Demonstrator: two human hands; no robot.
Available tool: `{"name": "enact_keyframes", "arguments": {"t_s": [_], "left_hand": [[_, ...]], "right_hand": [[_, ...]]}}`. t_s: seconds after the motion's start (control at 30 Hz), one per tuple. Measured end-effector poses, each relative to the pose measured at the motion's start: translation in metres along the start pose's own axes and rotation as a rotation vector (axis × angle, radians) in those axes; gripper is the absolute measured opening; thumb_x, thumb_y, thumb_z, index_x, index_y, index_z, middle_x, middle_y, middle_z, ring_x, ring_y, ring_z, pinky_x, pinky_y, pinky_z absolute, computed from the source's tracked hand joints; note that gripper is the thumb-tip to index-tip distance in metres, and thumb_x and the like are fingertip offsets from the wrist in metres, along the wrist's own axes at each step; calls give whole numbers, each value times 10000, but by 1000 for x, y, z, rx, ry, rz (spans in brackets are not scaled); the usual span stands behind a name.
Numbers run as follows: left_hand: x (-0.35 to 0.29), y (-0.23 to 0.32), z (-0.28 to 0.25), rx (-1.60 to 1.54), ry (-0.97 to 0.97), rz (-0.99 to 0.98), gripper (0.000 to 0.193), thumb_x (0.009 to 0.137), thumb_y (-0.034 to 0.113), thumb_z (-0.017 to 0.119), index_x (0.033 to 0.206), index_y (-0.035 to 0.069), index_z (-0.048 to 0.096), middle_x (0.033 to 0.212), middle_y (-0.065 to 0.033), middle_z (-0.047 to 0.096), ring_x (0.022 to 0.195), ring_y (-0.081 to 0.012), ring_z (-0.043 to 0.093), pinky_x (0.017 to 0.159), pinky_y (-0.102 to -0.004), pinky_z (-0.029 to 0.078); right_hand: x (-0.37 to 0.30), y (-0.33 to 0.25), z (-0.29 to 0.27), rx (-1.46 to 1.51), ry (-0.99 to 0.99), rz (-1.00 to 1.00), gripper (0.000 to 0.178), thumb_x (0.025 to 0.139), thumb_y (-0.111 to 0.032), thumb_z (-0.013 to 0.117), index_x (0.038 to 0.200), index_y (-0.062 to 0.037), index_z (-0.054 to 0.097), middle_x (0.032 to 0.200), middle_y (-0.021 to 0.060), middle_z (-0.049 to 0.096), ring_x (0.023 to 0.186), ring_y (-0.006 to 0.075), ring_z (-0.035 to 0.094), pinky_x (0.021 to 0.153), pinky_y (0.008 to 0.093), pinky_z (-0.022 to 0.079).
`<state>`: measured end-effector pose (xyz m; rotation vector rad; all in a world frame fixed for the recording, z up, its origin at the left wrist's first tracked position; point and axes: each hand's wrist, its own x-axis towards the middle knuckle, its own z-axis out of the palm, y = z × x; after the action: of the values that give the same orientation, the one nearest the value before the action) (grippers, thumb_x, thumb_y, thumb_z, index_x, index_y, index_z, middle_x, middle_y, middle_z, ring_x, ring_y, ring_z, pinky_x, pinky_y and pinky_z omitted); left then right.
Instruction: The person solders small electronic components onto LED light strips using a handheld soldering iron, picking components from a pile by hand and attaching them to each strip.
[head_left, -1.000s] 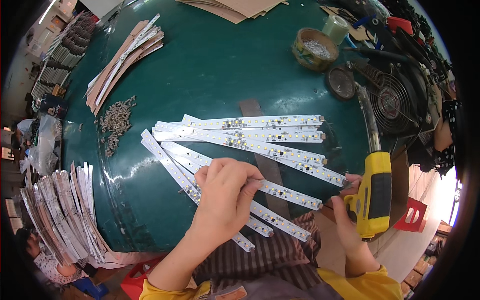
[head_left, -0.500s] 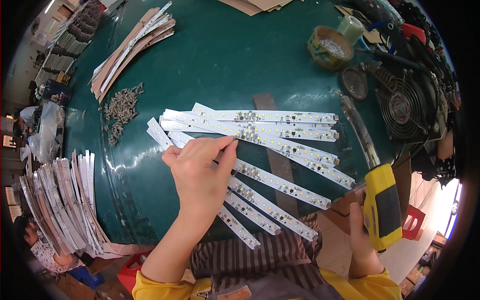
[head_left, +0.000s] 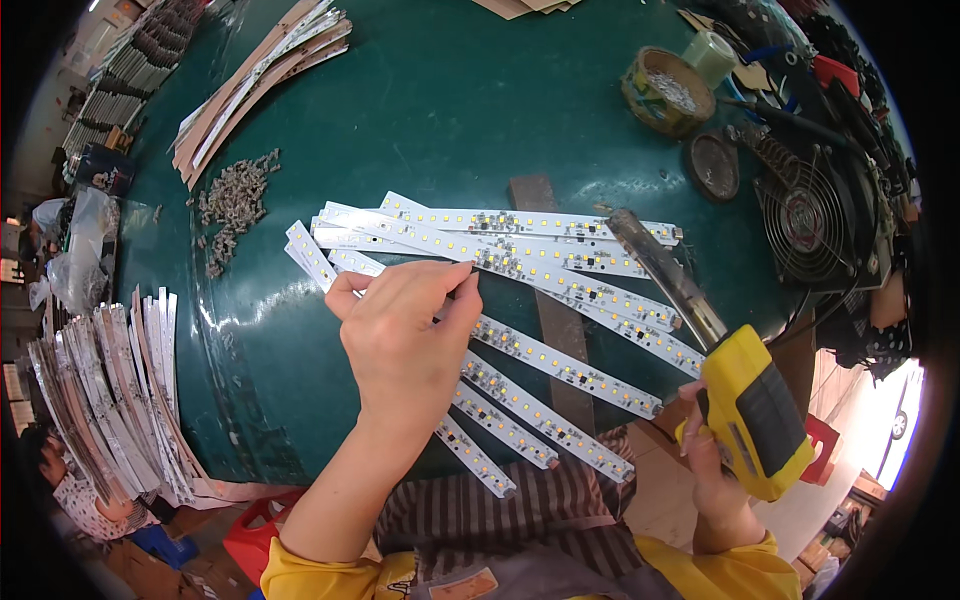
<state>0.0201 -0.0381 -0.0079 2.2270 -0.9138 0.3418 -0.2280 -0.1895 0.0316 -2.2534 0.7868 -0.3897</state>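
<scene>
Several white LED strips (head_left: 570,374) lie fanned out on the green table, some crossing over others. Over their middle, my left hand (head_left: 405,320) is closed in a pinch, its fingertips at the edge of one long LED strip (head_left: 420,235). Something small and dark shows at the fingertips, too small to name. At the right, my right hand (head_left: 712,455) grips a yellow and black soldering gun (head_left: 757,410). Its long metal barrel points up and left, with the tip above the right part of the upper strips. A flat dark bar (head_left: 565,340) lies beneath the strips.
Small grey parts (head_left: 235,205) are heaped at the left. Strip bundles lie at the far left (head_left: 260,85) and near left (head_left: 115,400). At the right stand a tape roll holding bits (head_left: 668,92), a round dish (head_left: 712,167) and a fan (head_left: 808,215).
The soldering gun has swung left, its tip moving from beside the strips to above their right part. My left hand keeps nearly the same place, still pinching.
</scene>
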Motion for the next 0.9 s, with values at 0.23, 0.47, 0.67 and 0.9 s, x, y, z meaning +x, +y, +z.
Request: {"name": "enact_keyframes", "arguments": {"t_s": [0.23, 0.47, 0.67, 0.9], "left_hand": [[-3, -3, 1, -39, -16, -61, 164, 744, 77, 799, 891, 125, 745, 882, 30, 724, 712, -123, 650, 838, -345, 340], [-2, 1, 2, -27, -37, -83, 172, 738, 80, 802, 893, 132, 750, 862, 49, 696, 735, -111, 610, 835, -348, 294], [-1, -1, 0, -23, -36, -40, 152, 739, 93, 795, 877, 129, 742, 852, 46, 685, 801, -128, 614, 843, -359, 281], [-3, -3, -9, -68, -69, -41, 143, 748, 96, 786, 879, 113, 732, 810, 16, 696, 754, -142, 639, 830, -354, 307]], "right_hand": [[1, 3, -8, 49, -171, -107, 364, 942, -107, 616, 1280, 3, 533, 1125, 79, 617, 805, 88, 566, 660, 210, 445], [26, -10, 1, -295, 74, -210, 584, 684, -289, 880, 1134, -20, 624, 1055, 171, 599, 876, 332, 620, 739, 394, 512], [90, -30, 15, -236, 133, -489, 484, 683, -67, 827, 1094, -21, 575, 999, 164, 583, 809, 351, 630, 652, 370, 521], [95, -30, 20, -192, 29, -444, 495, 667, -67, 844, 1081, -19, 577, 994, 158, 598, 833, 342, 649, 669, 366, 538]]}}
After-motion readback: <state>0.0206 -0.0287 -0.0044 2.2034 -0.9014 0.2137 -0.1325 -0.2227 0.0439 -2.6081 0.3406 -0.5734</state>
